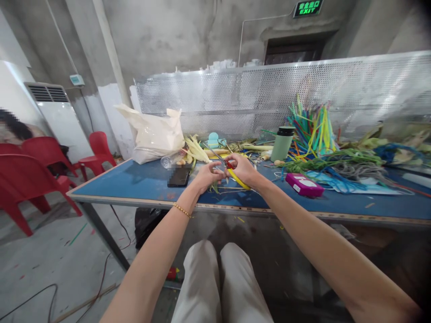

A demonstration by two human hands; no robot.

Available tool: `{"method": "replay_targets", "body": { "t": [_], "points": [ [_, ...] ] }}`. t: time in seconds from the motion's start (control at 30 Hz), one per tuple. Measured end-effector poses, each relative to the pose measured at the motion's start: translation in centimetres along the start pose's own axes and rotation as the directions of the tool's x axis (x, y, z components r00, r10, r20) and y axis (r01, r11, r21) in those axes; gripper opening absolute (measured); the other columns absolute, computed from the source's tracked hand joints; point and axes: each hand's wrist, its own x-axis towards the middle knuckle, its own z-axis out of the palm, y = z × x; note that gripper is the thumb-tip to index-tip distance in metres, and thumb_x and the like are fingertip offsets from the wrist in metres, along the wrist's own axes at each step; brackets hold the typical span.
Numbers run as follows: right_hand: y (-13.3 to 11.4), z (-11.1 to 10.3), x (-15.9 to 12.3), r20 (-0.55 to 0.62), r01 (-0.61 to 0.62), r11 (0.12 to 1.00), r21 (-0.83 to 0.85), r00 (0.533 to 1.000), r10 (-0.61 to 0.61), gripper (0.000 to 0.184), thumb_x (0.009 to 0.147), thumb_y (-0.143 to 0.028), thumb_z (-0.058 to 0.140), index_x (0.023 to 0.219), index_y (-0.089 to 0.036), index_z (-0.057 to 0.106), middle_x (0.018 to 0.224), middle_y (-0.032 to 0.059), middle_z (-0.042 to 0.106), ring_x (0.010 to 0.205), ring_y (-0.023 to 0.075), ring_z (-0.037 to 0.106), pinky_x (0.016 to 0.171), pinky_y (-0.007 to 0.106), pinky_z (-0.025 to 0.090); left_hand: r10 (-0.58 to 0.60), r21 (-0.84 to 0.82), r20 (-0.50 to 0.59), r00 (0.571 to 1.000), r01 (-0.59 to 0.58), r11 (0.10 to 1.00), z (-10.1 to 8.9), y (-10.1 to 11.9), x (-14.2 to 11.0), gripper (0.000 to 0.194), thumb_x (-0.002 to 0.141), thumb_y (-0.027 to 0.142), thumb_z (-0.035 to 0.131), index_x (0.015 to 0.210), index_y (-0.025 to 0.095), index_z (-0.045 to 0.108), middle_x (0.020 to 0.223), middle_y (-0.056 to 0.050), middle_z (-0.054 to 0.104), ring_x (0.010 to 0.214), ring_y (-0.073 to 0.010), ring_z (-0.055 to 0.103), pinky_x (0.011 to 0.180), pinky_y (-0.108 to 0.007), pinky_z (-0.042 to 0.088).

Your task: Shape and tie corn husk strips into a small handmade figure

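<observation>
Both my arms reach out over a blue table [141,186]. My right hand [243,169] is closed on a pair of scissors [232,172] with yellow and red handles, blades pointing up and left. My left hand [209,175] pinches thin green strands [215,187] right beside the blades. The two hands nearly touch. What exactly lies between the left fingertips is too small to make out fully.
A dark phone [179,176] lies left of my hands, a magenta box [305,185] to the right. Behind stand a white plastic bag [155,133], corn husks [197,150], a green cup [282,143], coloured sticks [313,128] and tangled cords [340,163]. Red chairs [37,172] stand at left.
</observation>
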Motion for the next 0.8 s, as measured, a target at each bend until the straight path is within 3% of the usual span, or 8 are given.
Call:
{"method": "replay_targets", "body": {
  "t": [0.13, 0.2, 0.33, 0.47, 0.67, 0.8],
  "points": [
    [0.0, -0.1, -0.2, -0.043, -0.035, 0.998, 0.049, 0.998, 0.038, 0.045, 0.059, -0.019, 0.078, 0.099, -0.019, 0.057, 0.065, -0.0037, 0.065, 0.052, 0.0114, 0.057, 0.050, 0.022, 0.044, -0.045, 0.075, -0.018, 0.999, 0.047, 0.996, -0.2, 0.0, 0.1, 0.031, 0.063, 0.026, 0.086, 0.081, 0.009, 0.068, 0.068, -0.006, 0.070, 0.050, -0.0087, 0.055, 0.052, -0.023, 0.043],
    [-0.4, -0.4, -0.6, -0.040, -0.057, 0.996, 0.062, 0.997, 0.060, 0.047, 0.060, -0.026, 0.082, 0.098, -0.019, 0.056, 0.064, -0.0036, 0.064, 0.050, 0.0106, 0.055, 0.049, 0.022, 0.043, -0.052, 0.071, -0.054, 0.997, 0.055, 0.996, -0.3, 0.1, 0.1, 0.027, 0.063, 0.027, 0.085, 0.071, 0.009, 0.068, 0.066, -0.006, 0.069, 0.048, -0.0073, 0.052, 0.050, -0.022, 0.040],
    [-1.7, -1.4, -1.9, 0.000, -0.156, 0.988, -0.012, 0.988, 0.156, 0.056, 0.059, -0.042, 0.088, 0.099, -0.018, 0.056, 0.060, -0.0039, 0.059, 0.047, 0.0104, 0.052, 0.043, 0.021, 0.041, -0.090, -0.023, -0.156, 0.984, 0.088, 0.996, -0.3, 0.7, -0.1, 0.024, 0.060, 0.023, 0.085, 0.073, 0.010, 0.070, 0.059, -0.002, 0.063, 0.044, -0.0056, 0.047, 0.045, -0.021, 0.032],
    [-3.0, -2.9, -3.4, 0.073, -0.268, 0.949, -0.168, 0.956, 0.283, 0.059, 0.066, -0.054, 0.084, 0.105, -0.018, 0.058, 0.063, -0.0020, 0.061, 0.044, 0.0090, 0.049, 0.038, 0.021, 0.037, -0.148, -0.092, -0.177, 0.973, 0.133, 0.987, -0.3, 0.9, -0.1, 0.024, 0.059, 0.021, 0.084, 0.072, 0.010, 0.068, 0.057, 0.000, 0.058, 0.042, -0.0048, 0.042, 0.043, -0.021, 0.027],
    [-3.0, -4.4, -4.1, 0.107, -0.301, 0.893, -0.335, 0.929, 0.354, 0.065, 0.069, -0.064, 0.078, 0.112, -0.018, 0.061, 0.059, -0.0010, 0.061, 0.039, 0.0098, 0.047, 0.035, 0.022, 0.032, -0.094, -0.165, -0.145, 0.985, 0.070, 0.984, -0.5, 0.8, 0.1, 0.026, 0.060, 0.026, 0.082, 0.066, 0.013, 0.061, 0.052, 0.003, 0.050, 0.041, -0.0059, 0.041, 0.041, -0.022, 0.024],
    [-2.8, -4.2, -4.1, 0.145, -0.244, 0.893, -0.378, 0.937, 0.317, 0.065, 0.068, -0.064, 0.079, 0.110, -0.018, 0.061, 0.061, -0.0021, 0.061, 0.042, 0.0093, 0.048, 0.040, 0.022, 0.035, -0.103, -0.164, -0.139, 0.985, 0.080, 0.983, -0.5, 0.9, 0.0, 0.025, 0.059, 0.026, 0.081, 0.069, 0.013, 0.062, 0.053, 0.002, 0.053, 0.041, -0.0062, 0.041, 0.041, -0.022, 0.024]
  ]
}}
